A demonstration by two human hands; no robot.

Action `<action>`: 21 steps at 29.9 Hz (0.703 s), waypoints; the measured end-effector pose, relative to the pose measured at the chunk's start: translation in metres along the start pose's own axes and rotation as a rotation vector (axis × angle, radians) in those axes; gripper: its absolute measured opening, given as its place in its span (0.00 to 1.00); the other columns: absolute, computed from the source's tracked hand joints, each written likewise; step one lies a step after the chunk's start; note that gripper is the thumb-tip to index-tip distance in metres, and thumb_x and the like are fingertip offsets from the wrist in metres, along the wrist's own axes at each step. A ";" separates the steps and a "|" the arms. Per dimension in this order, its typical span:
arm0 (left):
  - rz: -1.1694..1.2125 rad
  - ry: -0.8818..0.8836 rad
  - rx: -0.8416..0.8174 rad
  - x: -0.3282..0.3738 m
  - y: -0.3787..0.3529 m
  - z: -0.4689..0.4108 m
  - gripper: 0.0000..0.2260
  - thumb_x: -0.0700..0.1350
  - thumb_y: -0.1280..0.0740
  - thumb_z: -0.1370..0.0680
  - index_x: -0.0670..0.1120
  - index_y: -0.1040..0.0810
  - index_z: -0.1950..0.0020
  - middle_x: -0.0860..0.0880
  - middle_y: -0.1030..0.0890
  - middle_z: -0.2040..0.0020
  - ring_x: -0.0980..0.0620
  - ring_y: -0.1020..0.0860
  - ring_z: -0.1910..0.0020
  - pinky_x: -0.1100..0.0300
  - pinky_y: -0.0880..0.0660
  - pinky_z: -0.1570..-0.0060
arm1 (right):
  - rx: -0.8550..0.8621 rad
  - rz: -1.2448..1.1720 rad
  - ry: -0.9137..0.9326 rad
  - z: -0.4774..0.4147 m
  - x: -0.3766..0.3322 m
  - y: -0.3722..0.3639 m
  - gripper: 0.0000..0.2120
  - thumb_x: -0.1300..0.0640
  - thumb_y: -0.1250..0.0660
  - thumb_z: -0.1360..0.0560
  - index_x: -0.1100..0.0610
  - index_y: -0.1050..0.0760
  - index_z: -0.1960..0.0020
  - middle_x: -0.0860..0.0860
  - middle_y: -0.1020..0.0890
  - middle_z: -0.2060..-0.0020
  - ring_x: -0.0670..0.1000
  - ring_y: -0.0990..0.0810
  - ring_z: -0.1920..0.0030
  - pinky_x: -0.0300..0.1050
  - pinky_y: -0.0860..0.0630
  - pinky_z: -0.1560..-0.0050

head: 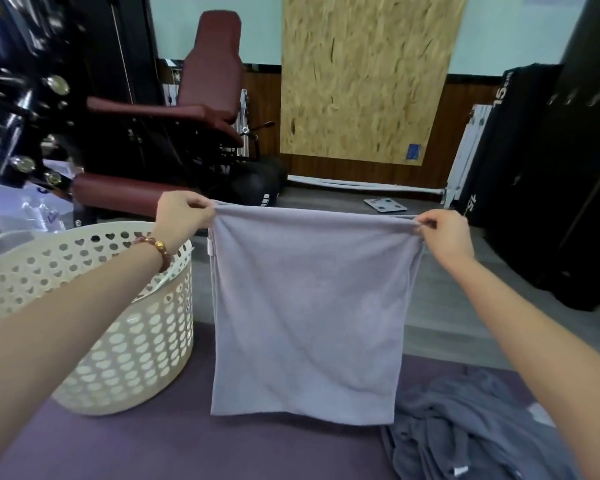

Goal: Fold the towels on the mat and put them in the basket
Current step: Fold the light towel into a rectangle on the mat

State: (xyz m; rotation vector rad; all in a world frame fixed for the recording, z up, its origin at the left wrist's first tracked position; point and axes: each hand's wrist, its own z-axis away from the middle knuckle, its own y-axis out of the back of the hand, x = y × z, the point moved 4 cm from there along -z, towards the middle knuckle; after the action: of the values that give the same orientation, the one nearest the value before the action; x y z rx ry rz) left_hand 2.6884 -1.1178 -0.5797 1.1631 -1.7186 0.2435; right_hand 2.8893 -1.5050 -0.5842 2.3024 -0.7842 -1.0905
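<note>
Both hands, left hand (pixel 182 211) and right hand (pixel 445 233), are pinching the lilac towel's (pixel 309 306) top corners, hanging it between them.

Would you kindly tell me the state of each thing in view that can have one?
lilac towel: held up, hanging flat.
left hand: pinches the lilac towel's top left corner.
right hand: pinches its top right corner.
mat: laid flat.
grey towel: crumpled on the mat, unfolded.
basket: upright, left of the lilac towel.
</note>
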 end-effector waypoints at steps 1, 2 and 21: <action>-0.017 -0.013 0.020 0.002 0.000 0.002 0.07 0.33 0.33 0.29 0.42 0.18 0.59 0.50 0.19 0.65 0.62 0.22 0.71 0.70 0.23 0.64 | 0.018 0.000 0.002 0.002 0.000 0.001 0.10 0.67 0.35 0.26 0.61 0.18 0.49 0.57 0.17 0.51 0.54 0.21 0.50 0.46 0.25 0.49; -0.018 -0.037 0.059 0.003 0.000 0.003 0.07 0.33 0.33 0.29 0.42 0.17 0.57 0.51 0.19 0.64 0.61 0.22 0.69 0.69 0.22 0.62 | 0.060 -0.023 0.011 0.004 -0.001 0.002 0.10 0.67 0.35 0.26 0.60 0.18 0.50 0.56 0.17 0.52 0.53 0.21 0.51 0.47 0.24 0.49; -0.100 -0.007 0.104 -0.012 -0.006 0.020 0.14 0.27 0.40 0.29 0.42 0.19 0.55 0.45 0.20 0.61 0.63 0.23 0.72 0.74 0.27 0.64 | -0.092 -0.038 -0.083 0.022 0.011 -0.019 0.08 0.70 0.33 0.28 0.59 0.18 0.56 0.56 0.17 0.58 0.54 0.20 0.56 0.43 0.25 0.55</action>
State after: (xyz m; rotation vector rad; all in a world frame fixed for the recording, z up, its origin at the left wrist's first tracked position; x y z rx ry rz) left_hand 2.6808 -1.1269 -0.6008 1.3239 -1.6645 0.2705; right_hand 2.8828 -1.5026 -0.6149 2.2155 -0.7084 -1.2201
